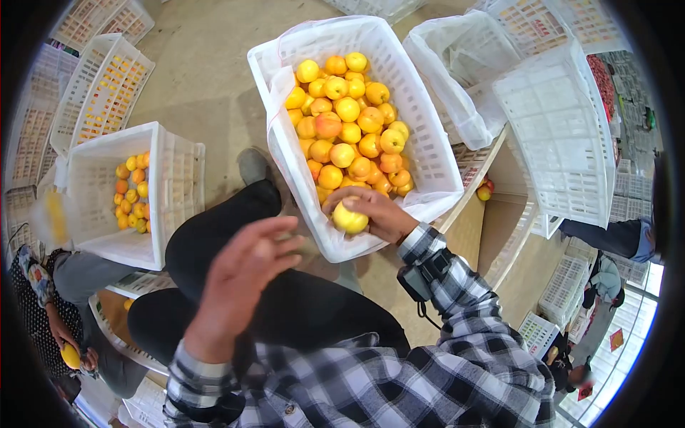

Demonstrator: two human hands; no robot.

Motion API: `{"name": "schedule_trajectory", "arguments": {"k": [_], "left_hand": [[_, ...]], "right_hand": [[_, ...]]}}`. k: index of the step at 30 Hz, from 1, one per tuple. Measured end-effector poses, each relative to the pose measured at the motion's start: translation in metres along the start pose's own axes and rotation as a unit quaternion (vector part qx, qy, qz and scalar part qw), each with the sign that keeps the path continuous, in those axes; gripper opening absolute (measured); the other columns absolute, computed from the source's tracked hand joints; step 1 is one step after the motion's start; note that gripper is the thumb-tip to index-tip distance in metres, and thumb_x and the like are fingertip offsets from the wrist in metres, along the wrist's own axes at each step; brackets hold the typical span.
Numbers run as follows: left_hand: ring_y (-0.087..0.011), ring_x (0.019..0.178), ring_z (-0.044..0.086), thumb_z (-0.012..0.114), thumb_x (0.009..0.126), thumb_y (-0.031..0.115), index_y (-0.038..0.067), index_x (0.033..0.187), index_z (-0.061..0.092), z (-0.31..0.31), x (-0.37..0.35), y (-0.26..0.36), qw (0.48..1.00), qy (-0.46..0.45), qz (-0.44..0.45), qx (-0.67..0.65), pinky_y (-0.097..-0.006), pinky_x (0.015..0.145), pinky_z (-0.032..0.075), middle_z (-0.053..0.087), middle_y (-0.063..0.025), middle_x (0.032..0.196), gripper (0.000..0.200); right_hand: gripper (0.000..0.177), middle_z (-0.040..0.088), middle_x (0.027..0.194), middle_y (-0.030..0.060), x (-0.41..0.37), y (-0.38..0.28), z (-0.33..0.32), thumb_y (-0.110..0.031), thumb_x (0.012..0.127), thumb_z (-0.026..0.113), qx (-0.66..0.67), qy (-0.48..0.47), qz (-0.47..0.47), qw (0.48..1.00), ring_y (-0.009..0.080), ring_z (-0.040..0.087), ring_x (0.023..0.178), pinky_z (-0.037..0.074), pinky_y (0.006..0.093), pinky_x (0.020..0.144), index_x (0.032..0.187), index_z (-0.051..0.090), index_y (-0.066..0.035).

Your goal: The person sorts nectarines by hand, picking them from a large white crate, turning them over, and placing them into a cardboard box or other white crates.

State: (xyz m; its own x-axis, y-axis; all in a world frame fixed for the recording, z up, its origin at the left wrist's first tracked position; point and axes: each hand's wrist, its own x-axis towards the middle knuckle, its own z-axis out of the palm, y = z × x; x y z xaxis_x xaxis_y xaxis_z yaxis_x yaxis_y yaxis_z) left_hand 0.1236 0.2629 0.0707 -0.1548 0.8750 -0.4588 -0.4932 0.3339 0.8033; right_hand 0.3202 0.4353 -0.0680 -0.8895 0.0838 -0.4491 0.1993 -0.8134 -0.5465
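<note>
My right hand (pixel 377 211) is closed around a yellow fruit (pixel 349 218) at the near end of a white plastic crate (pixel 421 135), which is lined with clear plastic and filled with several yellow-orange fruits (pixel 349 128). My left hand (pixel 246 274) hovers raised above my dark-trousered knee, fingers spread, with nothing in it. Both sleeves are a black-and-white check.
A second white crate (pixel 168 178) with several fruits stands to the left. Empty white crates (pixel 564 121) are stacked at the right, one lined with plastic (pixel 457 71). At the lower left, a person's hand (pixel 68 349) holds a fruit. Other people sit at the right edge.
</note>
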Motion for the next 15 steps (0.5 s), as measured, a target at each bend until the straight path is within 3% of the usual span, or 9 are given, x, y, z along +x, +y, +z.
{"name": "schedule_trajectory", "arguments": {"k": [1,2,4,5,6,8,9,11,15], "left_hand": [[-0.0290,0.113,0.056,0.048,0.097,0.039,0.000,0.128,0.044,-0.008,-0.007,0.009,0.999,0.017,0.047,-0.017,-0.0401,0.096,0.046,0.051,-0.0184,0.130,0.050],[-0.0293,0.112,0.057,0.050,0.095,0.040,0.001,0.127,0.046,-0.025,-0.017,0.018,0.996,0.037,0.071,-0.040,-0.0399,0.094,0.047,0.052,-0.0184,0.129,0.051],[-0.0296,0.108,0.058,0.050,0.097,0.032,0.000,0.125,0.048,-0.059,-0.045,0.035,0.978,0.092,0.171,-0.080,-0.0400,0.091,0.049,0.055,-0.0196,0.123,0.042],[-0.0290,0.107,0.059,0.050,0.097,0.030,0.000,0.124,0.048,-0.076,-0.061,0.041,0.967,0.147,0.188,-0.093,-0.0397,0.091,0.049,0.056,-0.0193,0.122,0.041],[-0.0285,0.106,0.059,0.050,0.097,0.028,0.001,0.124,0.049,-0.095,-0.077,0.044,0.952,0.198,0.207,-0.107,-0.0395,0.090,0.049,0.056,-0.0190,0.122,0.039],[-0.0260,0.102,0.060,0.052,0.095,0.021,0.000,0.118,0.051,-0.148,-0.103,0.053,0.923,0.288,0.227,-0.116,-0.0378,0.089,0.050,0.058,-0.0166,0.116,0.031],[-0.0251,0.101,0.061,0.052,0.095,0.020,0.000,0.117,0.051,-0.173,-0.115,0.056,0.914,0.322,0.222,-0.109,-0.0370,0.088,0.051,0.059,-0.0157,0.115,0.029],[-0.0241,0.099,0.061,0.052,0.095,0.019,0.000,0.116,0.052,-0.225,-0.134,0.056,0.900,0.359,0.223,-0.104,-0.0362,0.086,0.052,0.059,-0.0148,0.114,0.028],[-0.0209,0.096,0.062,0.056,0.093,0.021,0.003,0.117,0.054,-0.312,-0.133,0.053,0.892,0.441,0.098,0.012,-0.0323,0.083,0.052,0.062,-0.0100,0.109,0.030]], "right_hand": [[0.050,0.058,0.119,0.0115,0.005,0.004,-0.014,-0.039,0.089,0.062,-0.163,0.097,-0.051,0.981,0.0217,0.056,0.112,0.046,0.0362,0.094,0.124,0.053,-0.004],[0.045,0.061,0.115,0.0105,0.011,0.010,-0.026,-0.034,0.087,0.067,-0.318,0.181,-0.103,0.925,0.0202,0.058,0.108,0.046,0.0335,0.094,0.117,0.059,-0.002],[0.043,0.062,0.112,0.0116,0.024,0.028,-0.060,-0.034,0.083,0.070,-0.569,0.235,-0.166,0.771,0.0192,0.059,0.103,0.044,0.0299,0.092,0.109,0.062,-0.001],[0.041,0.062,0.112,0.0128,0.028,0.036,-0.070,-0.031,0.083,0.070,-0.560,0.266,-0.150,0.770,0.0218,0.059,0.104,0.046,0.0327,0.090,0.111,0.061,-0.002],[0.042,0.062,0.115,0.0142,0.022,0.030,-0.060,-0.029,0.083,0.069,-0.492,0.275,-0.080,0.822,0.0238,0.060,0.104,0.048,0.0342,0.087,0.112,0.061,0.000],[0.040,0.063,0.111,0.0136,0.034,0.045,-0.095,-0.025,0.084,0.068,-0.478,0.275,-0.100,0.829,0.0178,0.063,0.087,0.054,0.0285,0.070,0.114,0.059,0.000],[0.038,0.063,0.108,0.0125,0.030,0.029,-0.066,-0.024,0.086,0.066,-0.431,0.301,-0.049,0.849,0.0152,0.062,0.087,0.054,0.0273,0.067,0.115,0.058,0.000],[0.035,0.062,0.104,0.0082,0.027,0.007,-0.031,-0.024,0.088,0.063,-0.386,0.277,-0.057,0.878,0.0149,0.061,0.088,0.053,0.0273,0.067,0.114,0.058,-0.001],[0.030,0.062,0.106,0.0069,0.042,-0.044,0.045,-0.021,0.091,0.057,-0.408,0.263,-0.095,0.869,0.0147,0.062,0.092,0.051,0.0264,0.076,0.115,0.057,-0.002]]}}
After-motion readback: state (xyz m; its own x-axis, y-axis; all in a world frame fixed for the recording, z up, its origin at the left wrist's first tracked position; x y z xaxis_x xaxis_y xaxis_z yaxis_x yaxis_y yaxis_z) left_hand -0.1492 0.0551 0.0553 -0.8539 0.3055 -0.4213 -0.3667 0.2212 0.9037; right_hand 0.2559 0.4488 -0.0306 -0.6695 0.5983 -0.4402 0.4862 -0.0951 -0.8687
